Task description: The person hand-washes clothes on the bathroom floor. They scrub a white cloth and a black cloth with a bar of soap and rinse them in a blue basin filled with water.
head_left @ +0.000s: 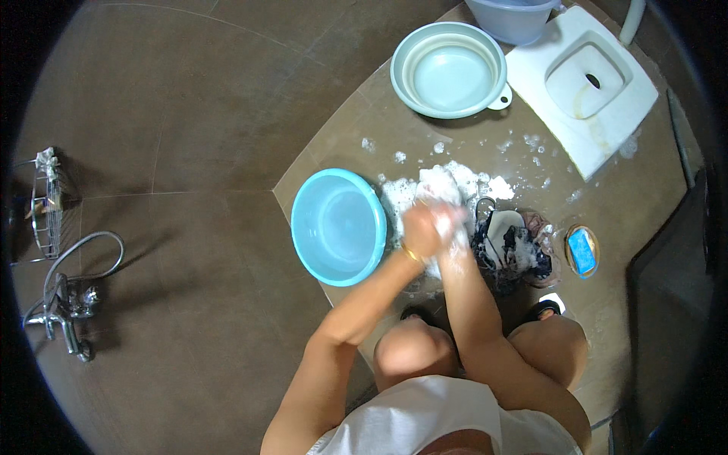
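Observation:
My left hand (420,230), with a yellow bangle at the wrist, presses against my right hand (451,220) over the floor. Both close on a white, lather-covered cloth (439,185), which sticks out beyond them. Motion blur and foam hide the individual fingers. Thick white suds (400,199) spread over the tiles around the cloth. Beside my right forearm lies a wet heap of dark and brownish garments (515,247), partly foamy. A blue bar of soap (582,250) rests in an oval dish farther right.
A blue plastic tub (339,227) stands close by my left forearm. Farther off are a pale collapsible basin (449,71), a translucent bucket (512,20) and a white squat toilet (546,85). A chrome tap (65,318) and wire rack (48,205) are on the left wall.

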The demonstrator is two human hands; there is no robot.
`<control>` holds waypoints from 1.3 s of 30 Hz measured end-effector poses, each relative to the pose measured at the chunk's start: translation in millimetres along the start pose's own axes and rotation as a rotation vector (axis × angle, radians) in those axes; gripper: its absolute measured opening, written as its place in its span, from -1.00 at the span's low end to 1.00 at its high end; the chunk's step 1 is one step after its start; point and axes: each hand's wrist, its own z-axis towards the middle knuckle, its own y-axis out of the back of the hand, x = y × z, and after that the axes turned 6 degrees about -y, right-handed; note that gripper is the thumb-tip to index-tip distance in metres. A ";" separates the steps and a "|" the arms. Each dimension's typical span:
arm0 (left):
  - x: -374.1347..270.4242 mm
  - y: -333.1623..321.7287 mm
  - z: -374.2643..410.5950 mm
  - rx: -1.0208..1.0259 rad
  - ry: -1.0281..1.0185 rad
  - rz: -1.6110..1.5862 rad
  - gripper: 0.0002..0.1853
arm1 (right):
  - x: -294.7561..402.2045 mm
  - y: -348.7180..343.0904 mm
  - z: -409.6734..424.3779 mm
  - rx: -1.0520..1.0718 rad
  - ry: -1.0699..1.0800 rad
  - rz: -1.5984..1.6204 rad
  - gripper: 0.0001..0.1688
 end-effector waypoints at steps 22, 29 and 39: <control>-7.5 11.5 -12.3 -0.090 -0.071 -0.081 -0.90 | 3.4 -25.0 -17.8 0.286 -0.193 0.006 -0.79; 35.3 27.2 6.7 -0.073 0.327 -0.035 -0.83 | -23.7 27.3 -11.5 0.417 0.130 -0.096 -0.58; 40.5 37.1 10.4 -0.055 0.212 0.018 -0.92 | -16.5 1.2 -2.8 0.338 0.012 -0.047 -0.78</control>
